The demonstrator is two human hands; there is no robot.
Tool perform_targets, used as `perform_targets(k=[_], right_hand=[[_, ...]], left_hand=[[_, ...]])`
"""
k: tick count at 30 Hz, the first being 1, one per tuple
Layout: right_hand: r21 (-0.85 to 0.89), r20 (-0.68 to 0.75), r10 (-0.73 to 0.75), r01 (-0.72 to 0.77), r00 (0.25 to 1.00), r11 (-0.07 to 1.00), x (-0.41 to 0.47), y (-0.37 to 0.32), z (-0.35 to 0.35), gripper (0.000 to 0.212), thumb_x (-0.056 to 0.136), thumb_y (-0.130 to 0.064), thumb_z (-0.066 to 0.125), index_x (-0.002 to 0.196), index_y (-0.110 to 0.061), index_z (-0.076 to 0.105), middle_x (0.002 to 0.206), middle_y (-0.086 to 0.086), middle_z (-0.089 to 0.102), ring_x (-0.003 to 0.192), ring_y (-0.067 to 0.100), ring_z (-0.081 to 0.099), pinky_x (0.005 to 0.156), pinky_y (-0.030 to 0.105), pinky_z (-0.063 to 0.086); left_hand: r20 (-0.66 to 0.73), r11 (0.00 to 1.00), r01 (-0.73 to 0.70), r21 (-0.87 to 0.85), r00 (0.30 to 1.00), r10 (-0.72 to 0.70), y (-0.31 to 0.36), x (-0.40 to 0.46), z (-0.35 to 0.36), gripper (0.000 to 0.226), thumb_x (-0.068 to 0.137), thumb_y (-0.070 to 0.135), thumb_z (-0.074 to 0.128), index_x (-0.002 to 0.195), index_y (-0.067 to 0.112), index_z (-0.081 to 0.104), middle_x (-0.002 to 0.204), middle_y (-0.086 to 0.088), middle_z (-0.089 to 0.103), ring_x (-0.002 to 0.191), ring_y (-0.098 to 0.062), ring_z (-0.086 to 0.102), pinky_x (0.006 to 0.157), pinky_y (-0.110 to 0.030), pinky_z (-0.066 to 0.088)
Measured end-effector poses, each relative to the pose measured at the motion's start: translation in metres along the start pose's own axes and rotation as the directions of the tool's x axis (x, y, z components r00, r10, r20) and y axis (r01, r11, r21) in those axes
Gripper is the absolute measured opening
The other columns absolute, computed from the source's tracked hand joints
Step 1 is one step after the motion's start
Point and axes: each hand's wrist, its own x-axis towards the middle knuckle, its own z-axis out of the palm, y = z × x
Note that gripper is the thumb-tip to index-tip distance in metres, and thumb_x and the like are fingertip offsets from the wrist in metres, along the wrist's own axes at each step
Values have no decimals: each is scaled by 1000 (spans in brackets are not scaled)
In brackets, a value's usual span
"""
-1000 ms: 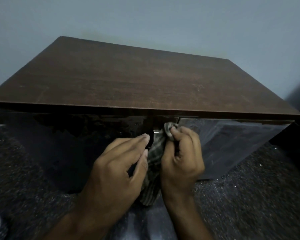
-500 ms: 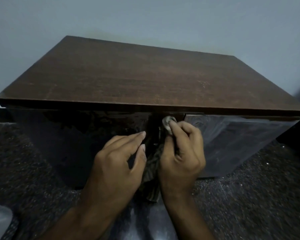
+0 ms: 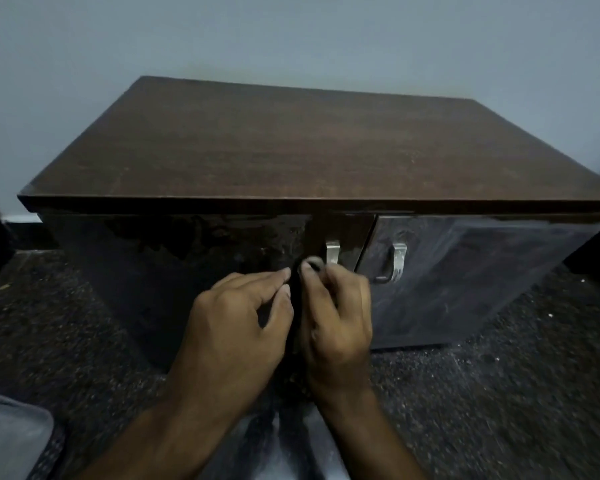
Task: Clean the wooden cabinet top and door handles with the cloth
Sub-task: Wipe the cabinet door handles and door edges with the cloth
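while the right hand pinches the cloth just below the left door's handle to wipe it, the left hand, fingers loosely extended, steadies alongside.

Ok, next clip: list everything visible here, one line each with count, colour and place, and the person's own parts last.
dark brown wooden cabinet top: one, brown, centre, against the wall.
glossy dark cabinet doors: two, near black, below the top.
silver metal door handles: two, silver, one each side of the door gap; the left-door one is partly hidden by fingers.
dark cleaning cloth: one, dark, mostly hidden between the hands.
pale blue-grey wall: one, behind the cabinet.
dark speckled floor: one, around the cabinet.
grey object: one, bottom left corner; too cropped to identify.
left hand: fingers beside the cloth; grip unclear.
right hand: holds the cloth by the left-door handle.
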Motion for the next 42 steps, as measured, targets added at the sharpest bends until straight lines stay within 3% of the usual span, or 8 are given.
perform_targets(k=[8,12,17,22,24,30,36,42], right_hand=[[-82,-11,34,-35,999,996,5,-2,4,12,92,2,68,103,6,71,102,17,58,87,28,56,72,36,50],[48,-26,203,-202,979,978,6,-6,4,17,88,0,72,102,0,63,101,12,54,90,19,55,76,29,53],[180,68,594,-596,801,783,1,-12,-1,37,78,-9,83,94,-21,52,86,-7,56,77,3,55,67,1,39],[277,180,768,-781,615,560,-2,-2,-16,17,79,-16,83,87,-28,74,83,-11,73,81,5,70,74,20,56],[348,191,782,-786,593,511,3,-2,-26,16,81,-13,81,89,-26,78,87,-10,76,86,6,72,80,30,59],[453,83,802,-739,591,498,24,1,-38,16,86,-10,76,97,-21,75,89,-5,76,84,9,73,76,31,62],[328,49,574,-556,817,763,31,5,-29,13,88,-1,72,95,-12,77,94,-3,71,90,3,68,79,9,49],[154,84,405,-414,910,897,13,12,-25,17,87,4,72,101,-3,78,96,2,71,87,5,66,80,4,46]], left_hand=[[12,1000,-6,-20,1000,6,4,0,1,24,85,15,70,108,17,75,105,10,73,99,1,65,93,-5,42],[23,1000,9,-24,1000,-8,0,-1,-1,25,85,14,70,109,16,75,105,9,73,100,0,65,93,-5,42],[30,999,25,-39,999,-24,-1,0,-5,25,87,17,68,111,17,74,107,10,73,103,2,63,92,0,39],[42,999,8,-36,999,-7,4,1,-1,29,89,21,65,117,17,71,112,9,71,107,2,61,96,-2,39],[59,999,2,-54,998,1,8,1,1,31,90,22,64,120,18,69,114,9,70,107,3,59,96,-1,37],[171,992,-43,-116,983,62,13,-2,11,46,93,28,60,138,25,53,132,15,57,120,6,48,101,-5,36],[205,993,-94,-67,973,106,9,-2,17,52,92,25,60,142,23,48,126,17,56,120,3,44,97,0,29],[254,987,-158,-17,954,157,11,-3,18,55,92,23,57,145,21,42,119,18,49,114,4,37,90,1,30]])
